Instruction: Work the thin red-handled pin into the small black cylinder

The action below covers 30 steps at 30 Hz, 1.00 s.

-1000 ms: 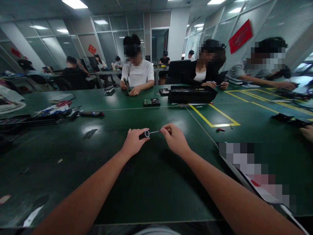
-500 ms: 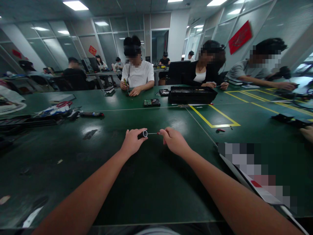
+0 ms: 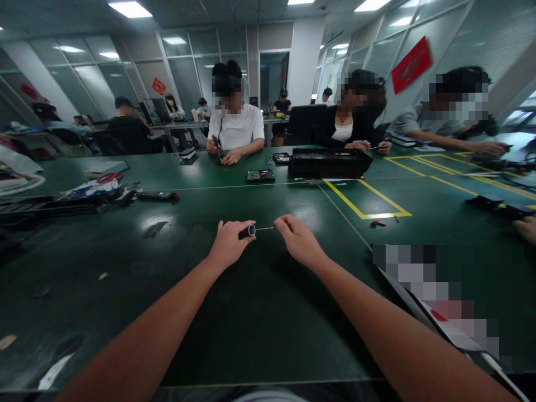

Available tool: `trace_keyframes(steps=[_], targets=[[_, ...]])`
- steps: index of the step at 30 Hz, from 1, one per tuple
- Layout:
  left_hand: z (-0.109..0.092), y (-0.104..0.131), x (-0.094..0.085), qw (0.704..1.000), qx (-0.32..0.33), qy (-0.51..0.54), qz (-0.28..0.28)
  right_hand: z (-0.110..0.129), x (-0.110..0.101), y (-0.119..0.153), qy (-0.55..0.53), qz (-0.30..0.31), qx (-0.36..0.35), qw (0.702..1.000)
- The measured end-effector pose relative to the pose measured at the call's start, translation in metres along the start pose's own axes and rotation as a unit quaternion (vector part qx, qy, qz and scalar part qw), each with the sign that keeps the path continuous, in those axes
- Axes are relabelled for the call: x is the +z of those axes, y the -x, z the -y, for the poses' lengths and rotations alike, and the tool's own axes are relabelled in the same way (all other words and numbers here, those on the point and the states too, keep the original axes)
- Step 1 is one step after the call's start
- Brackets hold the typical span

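Note:
Above the green table, my left hand [image 3: 229, 243] is closed on a small black cylinder [image 3: 251, 230] with a silvery ring at its end, which looks like a flashlight. My right hand [image 3: 300, 239] pinches a small screwdriver; its handle is mostly hidden by the fingers, with a bit of red at the fingertips. The thin metal shaft [image 3: 264, 228] runs left from my right fingers to the cylinder's side. Whether the tip sits in the cylinder or only touches it cannot be made out.
Beyond my hands stand a long black case [image 3: 330, 162] and a hard drive [image 3: 260, 176]. On the left lie a dark pen-like tool [image 3: 157, 195] and red-handled scissors [image 3: 109, 177]. A white-edged sheet [image 3: 422, 310] lies right of my arm. Several people sit around.
My left hand and the cylinder have shifted slightly right. My right fingers have turned a little at the screwdriver, and less of its red handle shows.

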<state>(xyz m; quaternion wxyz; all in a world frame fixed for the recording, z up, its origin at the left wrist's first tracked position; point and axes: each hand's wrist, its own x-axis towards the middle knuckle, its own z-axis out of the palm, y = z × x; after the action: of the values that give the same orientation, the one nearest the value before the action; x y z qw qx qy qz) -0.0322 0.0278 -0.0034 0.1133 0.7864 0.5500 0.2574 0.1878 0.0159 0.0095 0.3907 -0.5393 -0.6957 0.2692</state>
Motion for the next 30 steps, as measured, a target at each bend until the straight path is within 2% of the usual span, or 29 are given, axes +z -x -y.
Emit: trace_keyframes(steps=[6, 13, 17, 21, 25, 28, 30], targets=[[-0.002, 0.001, 0.0, 1.0, 0.004, 0.009, -0.001, 0.007, -0.004, -0.002, 0.025, -0.007, 0.048, 0.999], [-0.002, 0.001, 0.001, 1.0, 0.013, 0.01, 0.01, 0.006, 0.0, 0.003, -0.061, -0.031, 0.008, 0.998], [-0.003, 0.002, 0.0, 1.0, 0.013, 0.015, 0.005, 0.0, 0.001, 0.001, -0.051, -0.016, 0.029, 0.998], [-0.004, 0.001, 0.001, 1.0, 0.014, 0.011, 0.015, -0.005, 0.006, -0.002, -0.106, -0.047, 0.038, 0.993], [-0.006, 0.001, 0.001, 1.0, 0.017, 0.006, 0.01, -0.008, 0.011, -0.004, -0.235, -0.077, 0.025, 0.969], [-0.007, 0.001, -0.002, 0.998, 0.059, 0.004, 0.0, -0.01, 0.014, -0.007, -0.339, -0.099, 0.086, 0.932], [-0.006, 0.001, -0.003, 0.997, 0.075, -0.004, -0.003, -0.011, 0.014, -0.009, -0.372, -0.14, 0.138, 0.907]])
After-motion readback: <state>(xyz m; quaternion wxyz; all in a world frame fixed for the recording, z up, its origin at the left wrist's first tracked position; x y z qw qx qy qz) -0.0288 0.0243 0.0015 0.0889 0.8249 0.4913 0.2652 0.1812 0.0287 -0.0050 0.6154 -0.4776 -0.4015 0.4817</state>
